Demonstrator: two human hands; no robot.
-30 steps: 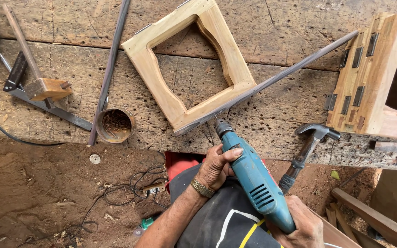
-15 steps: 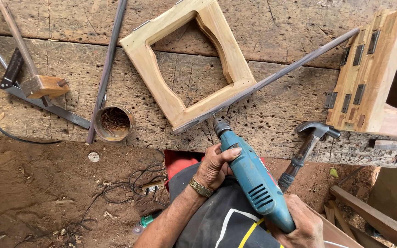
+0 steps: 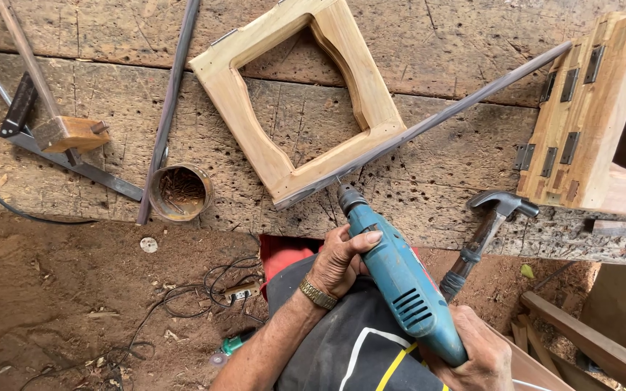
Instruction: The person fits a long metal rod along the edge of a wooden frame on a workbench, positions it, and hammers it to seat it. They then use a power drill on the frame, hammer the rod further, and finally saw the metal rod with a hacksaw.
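Drill [image 3: 394, 279], blue, pointed its bit at the wooden frame's [image 3: 295, 101] lower edge on the workbench [image 3: 458, 166]; left hand [image 3: 338, 261] wrapped its front, right hand [image 3: 476, 355] gripped its handle, beside a hammer [image 3: 487, 224].

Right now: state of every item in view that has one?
Blue electric drill: held in both hands, bit at the frame's edge.
Left hand: wrapped round the drill's front.
Right hand: gripping the drill's handle.
Square pale wooden frame: flat on the bench.
Claw hammer: lying over the bench edge.
Round tin: open, upright.
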